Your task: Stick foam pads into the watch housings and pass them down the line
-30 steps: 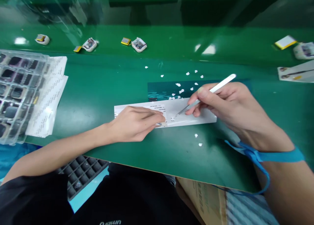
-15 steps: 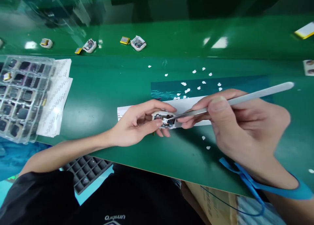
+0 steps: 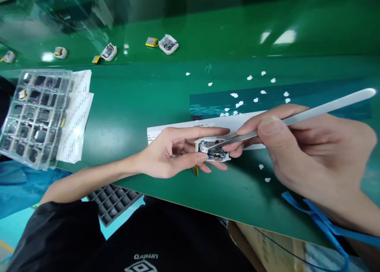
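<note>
My left hand [image 3: 175, 153] grips a small white device housing [image 3: 227, 159] with its circuit board facing up, thumb on the near-left edge. A yellow battery [image 3: 195, 170] hangs below it, partly hidden by the fingers. My right hand [image 3: 299, 145] pinches a pair of metal tweezers [image 3: 329, 105], held slanting. Their tip touches, or hovers just over, a small white piece [image 3: 204, 149] on the board; which of the two I cannot tell. Beneath both hands lies a white paper strip [image 3: 154, 135], printed at its left end. Small white round stickers [image 3: 234, 95] are scattered behind it.
A clear plastic tray [image 3: 44, 117] of dark parts stands at left on printed sheets [image 3: 78, 125]. Several open housings with yellow batteries, one here [image 3: 168, 44], line the back ledge. A blue strap [image 3: 323, 220] hangs at my right wrist. A grey compartment tray [image 3: 115, 204] sits below the table edge.
The view has shifted, so the bench things sit differently. My left hand's index finger is stretched farther along the housing, and more of the board and battery shows. The tweezers stay at the white piece.
</note>
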Motion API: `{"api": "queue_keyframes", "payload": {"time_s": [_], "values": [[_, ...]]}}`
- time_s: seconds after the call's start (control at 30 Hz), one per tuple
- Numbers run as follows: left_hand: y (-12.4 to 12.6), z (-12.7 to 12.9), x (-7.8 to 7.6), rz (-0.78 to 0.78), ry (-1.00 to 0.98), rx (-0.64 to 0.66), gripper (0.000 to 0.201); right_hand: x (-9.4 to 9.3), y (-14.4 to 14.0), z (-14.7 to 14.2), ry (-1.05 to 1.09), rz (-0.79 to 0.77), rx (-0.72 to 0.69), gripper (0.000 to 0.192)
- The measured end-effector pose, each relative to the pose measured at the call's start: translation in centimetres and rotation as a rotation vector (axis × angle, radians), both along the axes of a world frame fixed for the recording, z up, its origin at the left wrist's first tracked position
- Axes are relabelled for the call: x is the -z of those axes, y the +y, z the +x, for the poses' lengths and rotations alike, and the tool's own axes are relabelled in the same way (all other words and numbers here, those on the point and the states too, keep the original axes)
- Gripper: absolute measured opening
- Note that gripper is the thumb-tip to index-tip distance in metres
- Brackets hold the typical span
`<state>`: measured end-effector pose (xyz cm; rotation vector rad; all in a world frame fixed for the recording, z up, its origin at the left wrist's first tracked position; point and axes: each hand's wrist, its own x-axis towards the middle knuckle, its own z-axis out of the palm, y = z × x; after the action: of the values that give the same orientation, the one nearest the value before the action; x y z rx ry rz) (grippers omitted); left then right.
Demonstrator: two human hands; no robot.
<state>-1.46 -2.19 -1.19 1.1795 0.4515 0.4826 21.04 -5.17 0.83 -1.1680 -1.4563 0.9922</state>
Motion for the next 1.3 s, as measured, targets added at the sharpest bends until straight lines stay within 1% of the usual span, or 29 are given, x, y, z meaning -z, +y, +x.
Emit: {"api": "queue_keyframes", "payload": {"time_s": [0.1, 0.27, 0.43, 0.57, 0.7, 1.03, 1.17, 1.3], "values": [[-0.08, 0.01, 0.04, 0.030, 0.000, -0.007, 0.048, -0.04, -0.05, -0.10, 0.005, -0.014, 0.024, 0.026], [-0.28, -0.06, 0.19, 0.069, 0.008, -0.019, 0.047, 0.14, 0.06, -0.12, -0.056, -0.008, 0.056, 0.024], [-0.40, -0.10, 0.06, 0.076, 0.036, -0.029, 0.046, 0.29, 0.02, 0.00, -0.031, -0.028, 0.029, 0.029], [-0.41, -0.19, -0.05, 0.072, 0.059, -0.018, 0.046, 0.29, -0.08, 0.05, 0.018, -0.094, 0.010, 0.027], [-0.43, -0.20, 0.05, 0.069, 0.071, -0.021, 0.047, 0.26, 0.03, 0.01, 0.030, -0.092, -0.018, 0.028], [-0.52, 0.05, 0.20, 0.092, 0.054, -0.028, 0.052, 0.33, -0.02, -0.02, 0.006, -0.099, 0.004, 0.026], [-0.60, 0.05, 0.52, 0.087, 0.015, -0.027, 0.053, 0.27, -0.16, -0.10, 0.029, -0.133, -0.001, 0.026], [-0.66, -0.01, 0.84, 0.081, -0.016, -0.025, 0.053, 0.32, -0.16, -0.10, 0.022, -0.135, -0.002, 0.025]]}}
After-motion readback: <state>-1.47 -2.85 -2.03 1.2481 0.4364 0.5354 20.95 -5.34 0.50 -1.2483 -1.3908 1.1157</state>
